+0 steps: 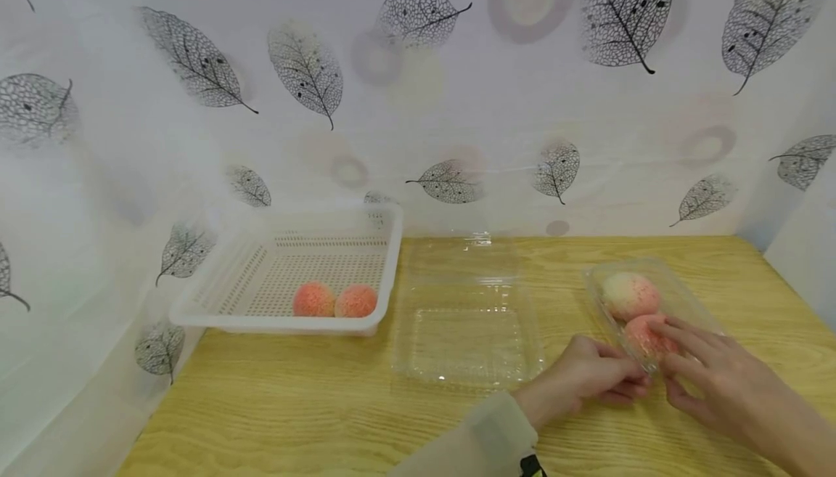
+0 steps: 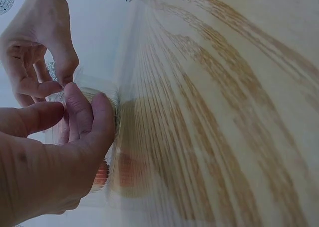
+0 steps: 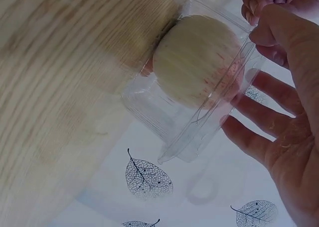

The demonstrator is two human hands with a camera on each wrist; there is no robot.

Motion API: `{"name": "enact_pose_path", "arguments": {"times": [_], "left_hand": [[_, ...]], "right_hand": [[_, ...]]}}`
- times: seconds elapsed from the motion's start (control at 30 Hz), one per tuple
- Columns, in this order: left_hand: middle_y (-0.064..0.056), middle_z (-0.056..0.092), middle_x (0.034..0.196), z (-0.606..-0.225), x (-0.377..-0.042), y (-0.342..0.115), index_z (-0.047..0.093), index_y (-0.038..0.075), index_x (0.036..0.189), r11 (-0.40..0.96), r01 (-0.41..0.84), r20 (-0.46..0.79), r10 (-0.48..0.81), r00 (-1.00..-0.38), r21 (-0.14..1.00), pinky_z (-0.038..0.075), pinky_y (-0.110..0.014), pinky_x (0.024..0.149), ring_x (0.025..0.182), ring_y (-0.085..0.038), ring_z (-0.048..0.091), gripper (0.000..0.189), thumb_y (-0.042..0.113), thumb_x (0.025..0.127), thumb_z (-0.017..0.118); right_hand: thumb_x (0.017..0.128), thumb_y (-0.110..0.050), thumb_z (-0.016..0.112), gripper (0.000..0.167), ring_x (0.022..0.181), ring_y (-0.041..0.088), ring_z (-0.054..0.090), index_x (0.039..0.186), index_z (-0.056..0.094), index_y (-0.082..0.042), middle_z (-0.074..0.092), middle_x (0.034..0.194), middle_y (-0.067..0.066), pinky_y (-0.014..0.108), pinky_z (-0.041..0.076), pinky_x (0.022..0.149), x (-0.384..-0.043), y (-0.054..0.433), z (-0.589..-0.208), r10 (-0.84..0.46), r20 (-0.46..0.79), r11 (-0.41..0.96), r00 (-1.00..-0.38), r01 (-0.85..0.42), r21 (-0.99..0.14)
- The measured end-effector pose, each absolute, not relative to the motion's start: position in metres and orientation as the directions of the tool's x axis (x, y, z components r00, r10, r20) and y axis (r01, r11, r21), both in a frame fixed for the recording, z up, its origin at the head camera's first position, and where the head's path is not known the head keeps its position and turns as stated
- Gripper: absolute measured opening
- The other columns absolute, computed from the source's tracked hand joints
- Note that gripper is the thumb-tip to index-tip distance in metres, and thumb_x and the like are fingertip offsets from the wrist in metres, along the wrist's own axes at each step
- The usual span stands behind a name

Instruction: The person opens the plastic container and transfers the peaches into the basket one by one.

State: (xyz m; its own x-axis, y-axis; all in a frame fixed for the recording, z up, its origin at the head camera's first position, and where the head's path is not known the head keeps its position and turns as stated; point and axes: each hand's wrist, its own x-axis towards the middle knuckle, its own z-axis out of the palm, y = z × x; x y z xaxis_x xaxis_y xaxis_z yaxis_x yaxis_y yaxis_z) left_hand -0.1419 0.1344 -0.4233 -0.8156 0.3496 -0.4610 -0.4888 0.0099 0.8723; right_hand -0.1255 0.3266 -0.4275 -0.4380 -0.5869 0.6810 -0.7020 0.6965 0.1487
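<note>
A lidded clear plastic box (image 1: 692, 299) at the right holds two pink and cream peaches: a paler one (image 1: 630, 295) behind and a pinker one (image 1: 646, 335) nearer. My left hand (image 1: 591, 379) grips the box's near corner, thumb against curled fingers. At the same corner, the thumb and forefinger of my right hand (image 1: 725, 375) pinch the edge, while its other fingers spread across the lid over the nearer peach. In the right wrist view, a cream peach (image 3: 194, 62) shows through the plastic, with my right hand (image 3: 289, 122) alongside. The thumbs and fingertips of both hands nearly meet in the left wrist view.
Left of my hands, a second clear plastic box (image 1: 466, 339) lies with its lid folded back. Farther left, a white slotted basket (image 1: 274, 321) contains two peaches (image 1: 335, 301). A leaf-patterned sheet (image 1: 418, 99) hangs behind the wood-grain table (image 1: 313, 404).
</note>
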Motion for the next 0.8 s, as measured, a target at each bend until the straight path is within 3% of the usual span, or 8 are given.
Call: {"name": "enact_pose_path", "arguments": {"times": [0.1, 0.23, 0.37, 0.57, 0.7, 0.8], "left_hand": [[-0.016, 0.079, 0.081, -0.424, -0.142, 0.135, 0.077, 0.002, 0.078, 0.01, -0.486, -0.457, 0.355, -0.815, 0.874, 0.064, -0.039, 0.074, 0.085, -0.031, 0.079, 0.012, 0.005, 0.089, 0.074], [-0.016, 0.079, 0.082, -0.425, -0.141, 0.136, 0.077, 0.003, 0.078, 0.013, -0.477, -0.451, 0.348, -0.822, 0.879, 0.064, -0.038, 0.073, 0.086, -0.032, 0.079, 0.012, 0.006, 0.089, 0.073], [-0.016, 0.079, 0.081, -0.425, -0.14, 0.137, 0.077, 0.004, 0.077, 0.029, -0.465, -0.446, 0.338, -0.828, 0.885, 0.064, -0.036, 0.071, 0.083, -0.029, 0.079, 0.012, 0.007, 0.089, 0.073], [-0.014, 0.078, 0.078, -0.425, -0.139, 0.139, 0.077, 0.005, 0.076, 0.046, -0.454, -0.445, 0.31, -0.84, 0.89, 0.064, -0.035, 0.07, 0.079, -0.025, 0.079, 0.012, 0.006, 0.087, 0.073], [-0.012, 0.078, 0.077, -0.423, -0.137, 0.141, 0.075, 0.006, 0.075, 0.061, -0.44, -0.437, 0.293, -0.85, 0.896, 0.064, -0.035, 0.07, 0.078, -0.024, 0.078, 0.013, 0.006, 0.087, 0.073], [-0.011, 0.077, 0.075, -0.422, -0.137, 0.142, 0.074, 0.007, 0.073, 0.067, -0.44, -0.441, 0.279, -0.853, 0.895, 0.064, -0.036, 0.07, 0.073, -0.02, 0.077, 0.015, 0.007, 0.088, 0.073]], "right_hand": [[0.106, -0.047, 0.032, 0.053, 0.149, -0.004, 0.031, 0.075, 0.066, -0.021, 0.071, 0.125, 0.0, 0.014, 0.042, 0.1, -0.125, 0.325, -0.428, -0.589, 0.693, 0.678, -0.416, -0.721, 0.143], [0.108, -0.04, 0.034, 0.055, 0.15, -0.003, 0.03, 0.075, 0.068, -0.013, 0.075, 0.116, 0.009, 0.009, 0.021, 0.119, -0.125, 0.321, -0.428, -0.6, 0.7, 0.634, -0.387, -0.764, 0.12], [0.109, -0.034, 0.034, 0.056, 0.151, -0.003, 0.028, 0.076, 0.068, -0.004, 0.074, 0.099, 0.019, 0.011, 0.019, 0.122, -0.124, 0.317, -0.428, -0.604, 0.709, 0.615, -0.364, -0.779, 0.123], [0.112, -0.037, 0.034, 0.06, 0.148, -0.008, 0.028, 0.079, 0.067, 0.001, 0.073, 0.1, 0.019, 0.011, 0.017, 0.121, -0.122, 0.313, -0.431, -0.594, 0.707, 0.628, -0.384, -0.77, 0.109], [0.112, -0.037, 0.035, 0.06, 0.112, 0.006, 0.061, 0.081, 0.068, 0.004, 0.074, 0.097, 0.018, 0.01, 0.024, 0.114, -0.123, 0.309, -0.432, -0.56, 0.747, 0.643, -0.359, -0.756, 0.119], [0.111, -0.032, 0.036, 0.057, 0.083, 0.025, 0.062, 0.08, 0.067, 0.004, 0.074, 0.093, 0.015, 0.011, 0.027, 0.109, -0.124, 0.305, -0.431, -0.539, 0.772, 0.654, -0.338, -0.745, 0.13]]}}
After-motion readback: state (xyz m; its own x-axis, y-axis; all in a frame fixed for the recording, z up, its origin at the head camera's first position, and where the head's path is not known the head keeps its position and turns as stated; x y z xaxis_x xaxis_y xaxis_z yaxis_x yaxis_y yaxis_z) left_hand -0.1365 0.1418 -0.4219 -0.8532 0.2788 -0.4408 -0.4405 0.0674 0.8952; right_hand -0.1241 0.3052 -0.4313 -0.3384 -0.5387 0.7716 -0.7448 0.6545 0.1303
